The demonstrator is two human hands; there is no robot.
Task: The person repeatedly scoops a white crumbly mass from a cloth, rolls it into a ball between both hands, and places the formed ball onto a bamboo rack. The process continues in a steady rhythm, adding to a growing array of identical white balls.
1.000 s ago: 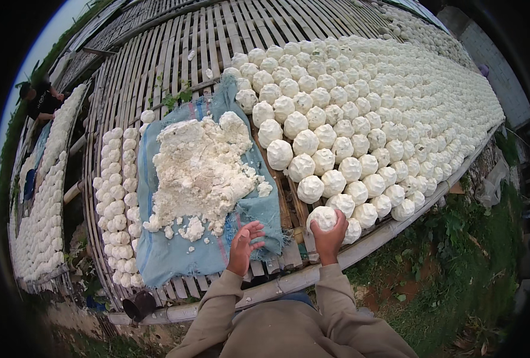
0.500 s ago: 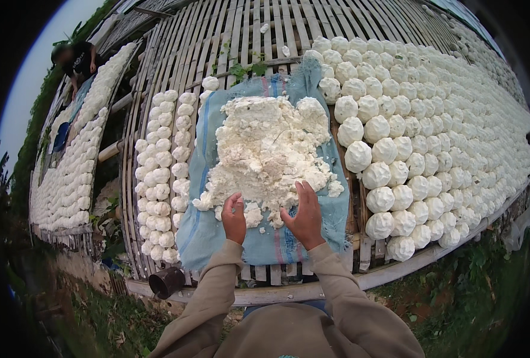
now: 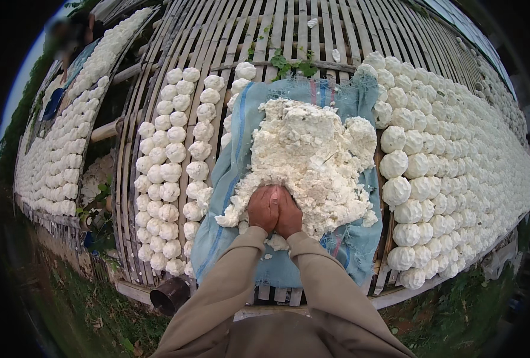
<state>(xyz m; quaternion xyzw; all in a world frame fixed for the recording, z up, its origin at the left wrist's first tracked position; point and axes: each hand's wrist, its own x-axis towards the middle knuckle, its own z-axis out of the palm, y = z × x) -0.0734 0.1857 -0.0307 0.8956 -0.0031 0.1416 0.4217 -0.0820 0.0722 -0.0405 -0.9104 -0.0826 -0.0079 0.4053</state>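
Observation:
A heap of white, crumbly dough-like mash lies on a blue woven plastic sheet. At its near left edge, my left hand and my right hand are pressed together, cupped around some of the mash. Both are closed, with the fingertips and whatever lies between the palms mostly hidden. A few loose crumbs rest on the sheet just below my wrists. Rows of rounded white lumps stand to the right of the sheet, and shorter rows of similar lumps stand to the left.
Everything rests on a rack of bamboo slats with gaps between them. A dark can sits at the near left edge. Green leaves poke through beyond the sheet. Another person bends over a separate rack at far left, near a blue basin.
My hands were apart at the heap's near edge; they have come together and closed against the mash. The view has shifted, so the sheet appears further right.

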